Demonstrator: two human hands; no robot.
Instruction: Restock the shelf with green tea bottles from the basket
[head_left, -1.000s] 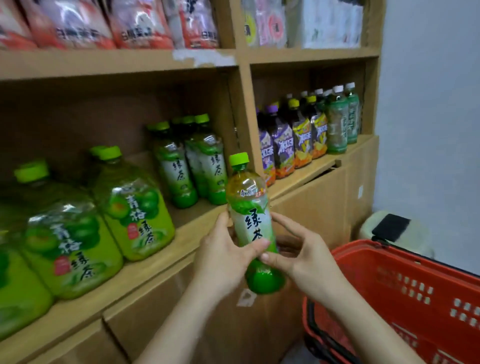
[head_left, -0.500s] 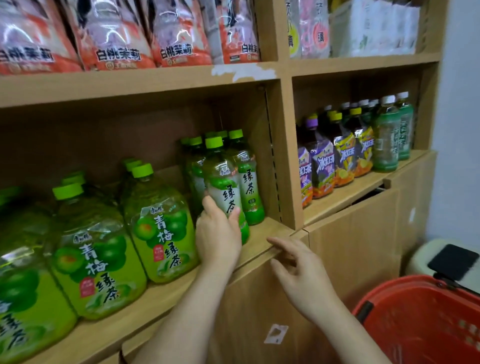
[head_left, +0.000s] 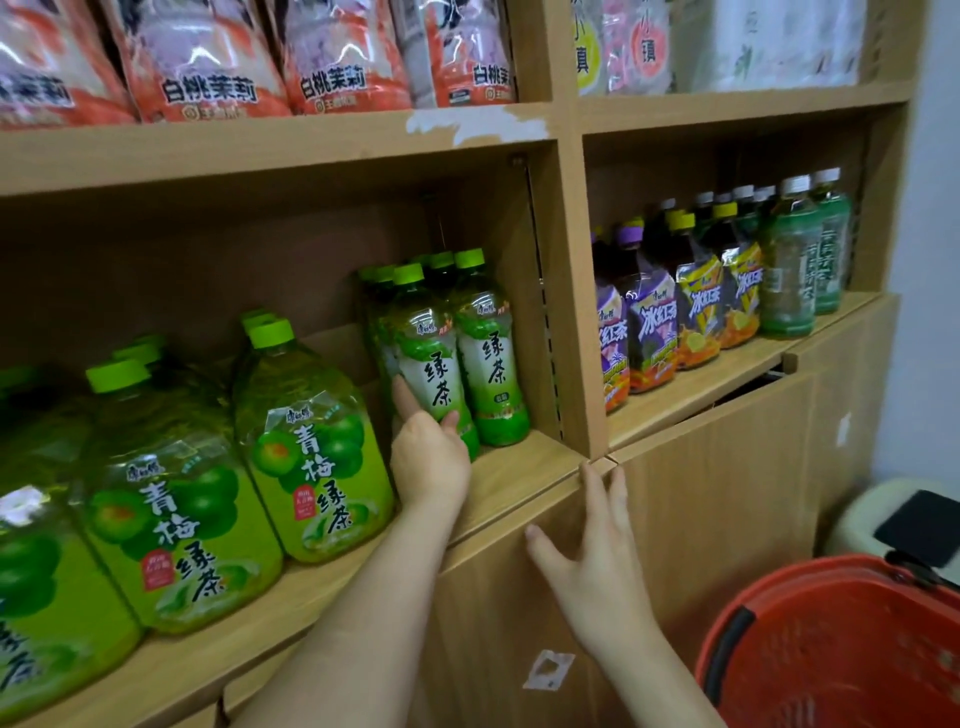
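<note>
A green tea bottle (head_left: 428, 358) with a green cap stands on the wooden shelf (head_left: 524, 467), at the front of a small group of like bottles (head_left: 488, 348). My left hand (head_left: 428, 457) wraps its lower part, thumb and fingers on the label. My right hand (head_left: 587, 561) hovers open in front of the cabinet door below the shelf, fingers spread, holding nothing. The red basket (head_left: 831, 639) sits at the lower right; its contents are not visible.
Large green plum tea jugs (head_left: 306, 452) fill the shelf to the left. Iced tea bottles (head_left: 691, 301) stand in the right compartment. Snack bags (head_left: 208, 57) line the upper shelf. A pale bin (head_left: 878, 525) stands behind the basket.
The bottle went from both hands in front of the shelf onto the shelf beside the other bottles. My right hand let go and dropped below the shelf edge.
</note>
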